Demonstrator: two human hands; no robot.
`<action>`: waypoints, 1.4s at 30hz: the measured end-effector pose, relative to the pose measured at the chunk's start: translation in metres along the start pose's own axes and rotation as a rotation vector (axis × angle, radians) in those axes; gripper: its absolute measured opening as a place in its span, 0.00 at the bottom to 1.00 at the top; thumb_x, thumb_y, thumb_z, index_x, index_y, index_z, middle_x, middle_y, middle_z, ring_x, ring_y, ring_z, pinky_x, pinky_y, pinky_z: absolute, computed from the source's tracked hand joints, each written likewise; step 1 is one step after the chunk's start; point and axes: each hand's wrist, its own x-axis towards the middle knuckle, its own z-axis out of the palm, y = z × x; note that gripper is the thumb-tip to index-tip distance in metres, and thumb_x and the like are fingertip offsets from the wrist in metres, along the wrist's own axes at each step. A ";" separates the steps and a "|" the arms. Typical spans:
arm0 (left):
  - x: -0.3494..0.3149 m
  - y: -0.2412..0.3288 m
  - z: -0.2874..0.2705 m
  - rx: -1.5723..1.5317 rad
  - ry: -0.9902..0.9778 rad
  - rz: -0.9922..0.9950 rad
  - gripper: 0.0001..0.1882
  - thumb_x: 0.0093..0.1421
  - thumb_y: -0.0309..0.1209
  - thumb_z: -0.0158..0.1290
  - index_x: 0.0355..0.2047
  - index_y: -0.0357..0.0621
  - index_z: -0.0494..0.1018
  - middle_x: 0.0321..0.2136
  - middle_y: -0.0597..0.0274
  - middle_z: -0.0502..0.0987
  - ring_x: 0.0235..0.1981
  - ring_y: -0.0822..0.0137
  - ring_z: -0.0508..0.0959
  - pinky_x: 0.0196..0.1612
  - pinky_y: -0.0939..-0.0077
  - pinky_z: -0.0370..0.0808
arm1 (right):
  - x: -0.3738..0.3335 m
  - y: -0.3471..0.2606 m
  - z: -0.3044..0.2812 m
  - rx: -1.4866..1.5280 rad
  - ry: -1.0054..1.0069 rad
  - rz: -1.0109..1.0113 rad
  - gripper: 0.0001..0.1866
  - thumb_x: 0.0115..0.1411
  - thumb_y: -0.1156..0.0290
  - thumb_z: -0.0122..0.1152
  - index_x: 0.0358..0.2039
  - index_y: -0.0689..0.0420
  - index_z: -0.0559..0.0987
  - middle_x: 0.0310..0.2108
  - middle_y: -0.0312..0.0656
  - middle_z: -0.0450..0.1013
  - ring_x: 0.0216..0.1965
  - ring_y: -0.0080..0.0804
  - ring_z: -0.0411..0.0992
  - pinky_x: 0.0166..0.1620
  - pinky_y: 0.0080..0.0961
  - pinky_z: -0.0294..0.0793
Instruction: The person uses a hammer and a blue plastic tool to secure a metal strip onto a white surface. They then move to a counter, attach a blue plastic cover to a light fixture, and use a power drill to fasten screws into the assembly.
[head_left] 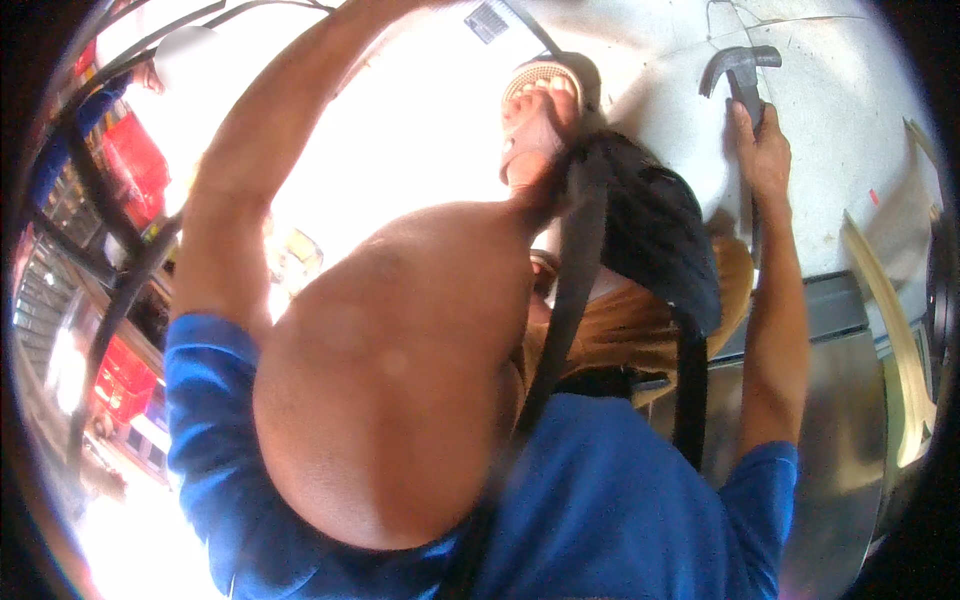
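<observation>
My right hand (765,160) is closed round the dark handle of a claw hammer (742,65), gripping it close below the head. The hammer's head points away from me over the pale floor, and the lower handle runs back beside my forearm. My left arm reaches up and over to the top edge. Only a sliver of my left hand (425,4) shows there; its fingers are cut off by the picture's edge. Near that hand is a white piece with a dark printed label (487,22), largely lost in glare.
My bent knee (390,330) and sandalled foot (540,115) take up the middle. At right are a curved yellowish strip (890,320) and a shiny metal panel (815,410). Red containers (125,380) and another person's blue sleeve (95,110) show at left. Dark straps (570,270) hang across my front.
</observation>
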 end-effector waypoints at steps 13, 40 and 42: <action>0.006 0.005 -0.013 0.006 0.261 -0.133 0.09 0.52 0.24 0.55 0.35 0.39 0.76 0.35 0.44 0.79 0.38 0.43 0.80 0.42 0.53 0.76 | -0.011 -0.136 0.065 0.342 0.387 -0.598 0.31 0.56 0.54 0.69 0.53 0.63 0.73 0.48 0.54 0.73 0.53 0.52 0.70 0.58 0.44 0.68; 0.036 0.005 0.021 0.394 0.112 -0.227 0.17 0.55 0.23 0.55 0.44 0.57 0.78 0.44 0.65 0.77 0.54 0.62 0.74 0.65 0.43 0.61 | 0.071 -0.151 -0.045 1.638 -0.530 -0.107 0.29 0.65 0.49 0.45 0.47 0.65 0.77 0.35 0.53 0.80 0.32 0.37 0.80 0.33 0.31 0.81; 0.049 0.002 0.016 0.467 0.179 -0.147 0.16 0.56 0.23 0.53 0.43 0.56 0.78 0.44 0.66 0.76 0.54 0.62 0.74 0.65 0.44 0.61 | 0.089 -0.149 -0.051 1.531 -0.474 -0.016 0.23 0.65 0.55 0.52 0.46 0.64 0.78 0.33 0.50 0.80 0.29 0.31 0.79 0.30 0.27 0.79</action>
